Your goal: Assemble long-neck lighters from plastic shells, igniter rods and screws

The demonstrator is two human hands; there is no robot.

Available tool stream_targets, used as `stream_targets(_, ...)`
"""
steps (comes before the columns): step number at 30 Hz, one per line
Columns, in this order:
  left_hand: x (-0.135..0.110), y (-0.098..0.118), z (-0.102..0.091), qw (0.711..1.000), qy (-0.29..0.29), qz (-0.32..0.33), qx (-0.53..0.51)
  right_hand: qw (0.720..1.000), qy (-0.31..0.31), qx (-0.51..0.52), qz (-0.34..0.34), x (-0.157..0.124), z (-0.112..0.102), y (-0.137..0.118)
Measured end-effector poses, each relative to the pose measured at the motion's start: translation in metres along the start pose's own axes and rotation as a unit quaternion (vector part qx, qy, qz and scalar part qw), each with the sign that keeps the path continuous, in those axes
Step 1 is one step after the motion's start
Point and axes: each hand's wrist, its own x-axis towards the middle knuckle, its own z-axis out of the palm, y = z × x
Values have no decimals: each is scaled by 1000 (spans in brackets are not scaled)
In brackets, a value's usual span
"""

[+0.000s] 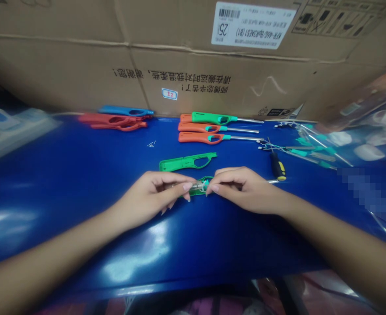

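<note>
Two hands at work: my left hand (158,189) grips the green lighter half-shell (198,192) at nine o'clock, my right hand (242,188) at three, hold unclear; long axis nine-to-three.

Tabletop (64,183) left of the left hand (158,190) gives room; beyond, a loose green shell (179,163) obstructs.

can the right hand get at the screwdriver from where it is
Likely yes: the screwdriver lies close by with its handle uncovered, though the right hand is busy at the green casing and would probably have to leave it first.
</note>
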Motion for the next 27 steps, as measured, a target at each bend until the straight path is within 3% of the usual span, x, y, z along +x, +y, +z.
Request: stream_targets(27,-2,3,4,999,-3,-16,29,1000,2,-20,-6,1,1,-1)
